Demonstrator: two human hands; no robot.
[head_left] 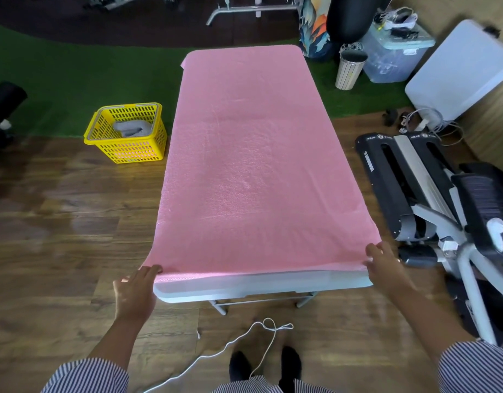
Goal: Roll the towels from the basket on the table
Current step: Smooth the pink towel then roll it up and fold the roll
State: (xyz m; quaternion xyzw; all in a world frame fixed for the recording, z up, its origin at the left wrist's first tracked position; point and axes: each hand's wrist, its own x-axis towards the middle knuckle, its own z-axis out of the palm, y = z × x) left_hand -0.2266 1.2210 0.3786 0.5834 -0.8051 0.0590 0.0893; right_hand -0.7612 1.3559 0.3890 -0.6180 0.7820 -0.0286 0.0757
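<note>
A large pink terry towel [253, 165] is spread flat over the white folding tabletop [244, 290]. Its near corners are pinched by the left hand [135, 290] and right hand [386, 265]. A skewed roll is risked if the corners are advanced unevenly.

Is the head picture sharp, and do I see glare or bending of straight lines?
Head view: the pink towel and both hands are fairly sharp; soft glare lies on the brown wooden floor at left; wide-angle distortion bows the towel's long edges outward; the yellow plastic basket leans.
</note>
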